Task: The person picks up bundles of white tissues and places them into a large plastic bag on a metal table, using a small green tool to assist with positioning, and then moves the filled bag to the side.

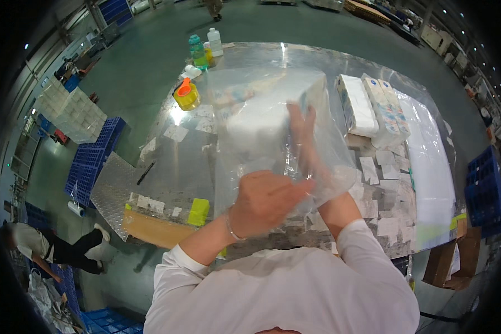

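The big, clear, thin plastic bag (259, 139) lies on the shiny grey metal table (192, 161). It looks light, floppy and slippery, so pinch its edge. The right hand (305, 136) spreads open behind the plastic; the left hand (267, 201) curls, its hold too blurry to tell.

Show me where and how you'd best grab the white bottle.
Probably round the middle of the white bottle, coming from its right. It stands upright, so a hand can wrap its straight body below the narrower top; the teal bottle and something yellow crowd its left, while its right looks free.
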Demonstrator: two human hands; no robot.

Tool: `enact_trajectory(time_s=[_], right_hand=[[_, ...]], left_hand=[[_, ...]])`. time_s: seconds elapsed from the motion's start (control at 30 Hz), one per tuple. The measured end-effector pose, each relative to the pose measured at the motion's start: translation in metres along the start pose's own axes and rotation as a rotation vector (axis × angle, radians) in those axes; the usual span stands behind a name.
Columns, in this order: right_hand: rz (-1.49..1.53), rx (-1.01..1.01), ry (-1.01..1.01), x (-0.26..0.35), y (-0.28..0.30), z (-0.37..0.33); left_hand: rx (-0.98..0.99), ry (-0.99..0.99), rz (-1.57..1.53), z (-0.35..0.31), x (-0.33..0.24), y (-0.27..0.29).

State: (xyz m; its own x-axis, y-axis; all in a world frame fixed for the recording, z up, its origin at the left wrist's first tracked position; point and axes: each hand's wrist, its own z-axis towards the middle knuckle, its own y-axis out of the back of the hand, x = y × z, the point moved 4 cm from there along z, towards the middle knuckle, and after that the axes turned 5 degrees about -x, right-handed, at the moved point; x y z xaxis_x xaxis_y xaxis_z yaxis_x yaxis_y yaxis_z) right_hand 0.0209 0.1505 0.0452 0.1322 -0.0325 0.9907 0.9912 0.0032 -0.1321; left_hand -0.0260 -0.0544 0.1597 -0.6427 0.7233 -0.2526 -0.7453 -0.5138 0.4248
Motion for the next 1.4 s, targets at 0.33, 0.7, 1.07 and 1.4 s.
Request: enact_trajectory(time_s=[0.33,0.7,1.07,1.4], right_hand=[[-0.987,0.442,0.824,-0.023,-0.187,0.107],[-0.882,0.347,0.994,-0.021,-0.148,0.102],[-0.866,1.345,-0.345,-0.054,0.274,-0.055],[-1.374,-0.142,-0.089,-0.077,0.265,0.27]], left_hand=[[-0.053,-0.017,-0.226,0.021,0.018,0.013],[0.442,0.225,-0.562,-0.04,0.025,-0.012],[0.966,0.985,0.228,-0.26,0.157,-0.057],[0.578,0.855,0.132,-0.155,0.11,-0.096]])
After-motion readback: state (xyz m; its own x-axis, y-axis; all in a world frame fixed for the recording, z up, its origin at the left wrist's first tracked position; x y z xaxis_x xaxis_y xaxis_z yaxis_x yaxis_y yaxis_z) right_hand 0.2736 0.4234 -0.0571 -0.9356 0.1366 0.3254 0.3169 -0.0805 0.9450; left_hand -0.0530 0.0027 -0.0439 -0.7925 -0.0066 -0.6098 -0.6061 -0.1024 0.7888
